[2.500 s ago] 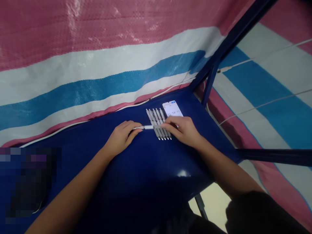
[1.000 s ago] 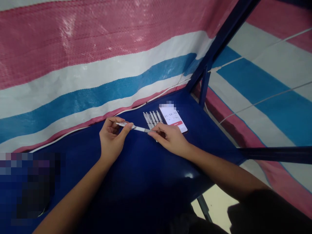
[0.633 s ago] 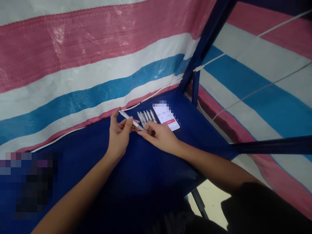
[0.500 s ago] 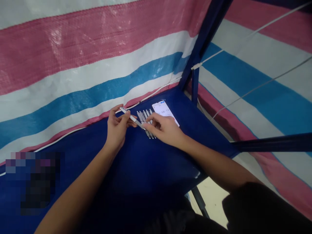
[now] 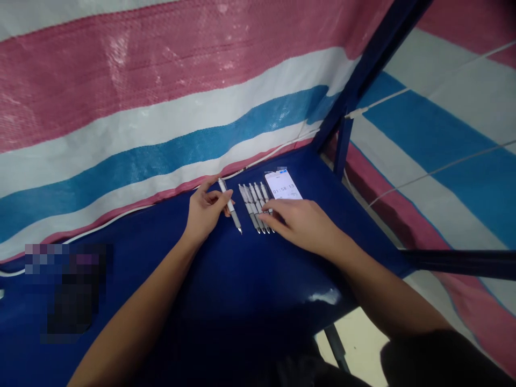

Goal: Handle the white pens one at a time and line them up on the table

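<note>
1. the pen (image 5: 231, 207) is above the dark blue worktop (image 5: 226, 279), left of the pen row, slanting with its metal tip toward the wearer. it looks light and stiff, mostly smooth pale plastic.
2. the left hand (image 5: 202, 216) has it between a nearly closed thumb and fingers, around the middle of the barrel.
3. that slick, round barrel could roll or twist under a loose pinch. the grey section near the tip (image 5: 236, 220) probably grips better, and a hold around mid-barrel should balance well. the narrow point seems the part to spare from knocks.
4. the row of pens (image 5: 249, 207) lies close together, slanted much the same way, tips toward the wearer. being so close, they could easily nudge one another; one is best lifted by its barrel.
5. the right hand (image 5: 308, 223) is over the row's right side, thumb and forefinger slightly parted. i cannot tell whether it grips a pen.
6. beyond that hand lies a phone (image 5: 282, 185), lit and partly covered; it looks flat, rigid and smooth, best taken by its edges.
</note>
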A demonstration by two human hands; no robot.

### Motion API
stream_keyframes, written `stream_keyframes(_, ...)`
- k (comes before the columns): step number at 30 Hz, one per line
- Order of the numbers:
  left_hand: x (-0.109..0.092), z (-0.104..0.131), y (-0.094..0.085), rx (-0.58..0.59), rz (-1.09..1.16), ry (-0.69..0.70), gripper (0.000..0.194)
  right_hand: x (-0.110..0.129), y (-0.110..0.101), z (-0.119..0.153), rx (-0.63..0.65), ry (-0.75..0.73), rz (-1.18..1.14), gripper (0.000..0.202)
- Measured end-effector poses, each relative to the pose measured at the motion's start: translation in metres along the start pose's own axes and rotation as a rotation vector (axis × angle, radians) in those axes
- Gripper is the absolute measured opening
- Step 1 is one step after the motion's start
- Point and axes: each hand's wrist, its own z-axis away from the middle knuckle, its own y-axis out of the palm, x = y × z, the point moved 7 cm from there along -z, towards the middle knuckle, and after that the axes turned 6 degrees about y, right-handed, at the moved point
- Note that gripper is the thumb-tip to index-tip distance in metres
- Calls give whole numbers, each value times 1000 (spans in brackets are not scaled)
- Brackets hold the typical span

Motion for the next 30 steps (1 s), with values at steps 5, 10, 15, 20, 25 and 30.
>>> stream_keyframes(5, -2, 0, -1, -40, -20, 15, 54, 28, 18, 13, 113, -200, 218, 26)
stream_keyframes(10, -10, 0, 1, -36, -39, 45, 53, 31, 26, 14, 135, -201, 261, 27)
stream_keyframes(15, -7, -1, 3, -23, -39, 58, 66, 30, 29, 16, 183, -173, 235, 30)
stream_keyframes(20, -1, 0, 5, 20, -25, 36, 51, 31, 36, 17, 190, -158, 254, 30)
stream_keyframes(25, 4, 2, 6, 58, -30, -8, 54, 32, 39, 16, 186, -167, 254, 27)
stream_keyframes(30, 5, 2, 5, 63, -17, -33, 49, 30, 41, 14, 181, -163, 245, 25)
